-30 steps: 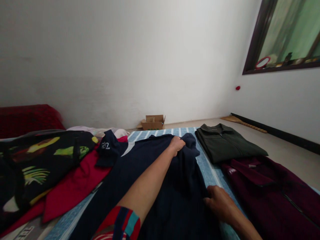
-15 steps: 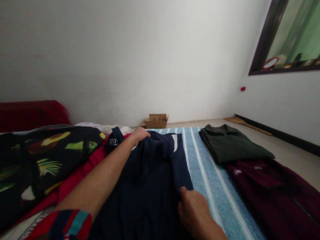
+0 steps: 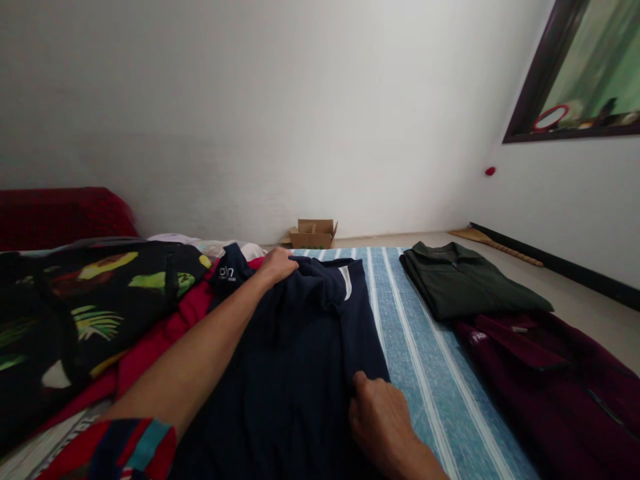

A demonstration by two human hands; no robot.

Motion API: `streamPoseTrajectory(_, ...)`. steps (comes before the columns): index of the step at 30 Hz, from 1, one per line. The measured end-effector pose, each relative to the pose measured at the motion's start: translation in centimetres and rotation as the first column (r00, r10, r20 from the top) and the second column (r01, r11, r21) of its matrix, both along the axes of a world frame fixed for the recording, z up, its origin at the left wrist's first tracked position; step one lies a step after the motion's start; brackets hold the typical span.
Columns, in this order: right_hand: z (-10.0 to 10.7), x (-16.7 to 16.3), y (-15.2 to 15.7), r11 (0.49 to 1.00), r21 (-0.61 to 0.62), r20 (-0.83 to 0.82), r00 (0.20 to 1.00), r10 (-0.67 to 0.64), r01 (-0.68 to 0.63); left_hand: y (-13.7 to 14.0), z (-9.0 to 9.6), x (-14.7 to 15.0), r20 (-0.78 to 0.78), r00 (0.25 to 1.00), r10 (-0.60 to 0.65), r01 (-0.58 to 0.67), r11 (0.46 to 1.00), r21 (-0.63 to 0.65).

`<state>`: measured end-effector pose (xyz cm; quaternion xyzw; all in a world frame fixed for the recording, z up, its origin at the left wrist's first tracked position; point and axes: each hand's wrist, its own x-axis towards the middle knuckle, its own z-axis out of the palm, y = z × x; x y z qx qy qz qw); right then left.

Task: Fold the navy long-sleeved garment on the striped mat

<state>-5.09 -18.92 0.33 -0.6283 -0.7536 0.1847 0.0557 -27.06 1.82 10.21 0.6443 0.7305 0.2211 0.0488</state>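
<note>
A navy blue garment [image 3: 295,353] with a white stripe near its far right corner lies spread in front of me on blue striped cloth. My left hand [image 3: 279,265] is closed on its far edge, by the collar end. Nearer to me, my right hand [image 3: 381,417] pinches the garment's right side. Lettering shows on a navy sleeve [image 3: 233,272], left of my left hand. Part of the garment is hidden behind my left forearm.
On the right, a folded dark green shirt [image 3: 473,280] rests partly against a maroon garment [image 3: 550,393]. A black patterned garment [image 3: 100,300] and red cloth [image 3: 165,337] lie on the left. An open cardboard box [image 3: 313,235] stands by the wall beyond the striped cloth [image 3: 415,347].
My right hand has moved slightly left with the garment's side in its grip. The left hand stays on the far edge. The view has tilted down a little less than before, if at all.
</note>
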Motion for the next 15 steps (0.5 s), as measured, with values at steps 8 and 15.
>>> streamPoseTrajectory(8,0.1,0.6,0.2,1.0,0.005,-0.049,0.999,-0.011,0.012,1.0,-0.5,1.2,-0.364,0.931,0.002,-0.009,1.0,-0.017)
streamPoseTrajectory(15,-0.2,0.8,0.3,0.999,-0.018,-0.087,0.995,-0.045,0.043,0.7,-0.9,2.3,-0.399,0.916,0.05,-0.05,0.999,0.012)
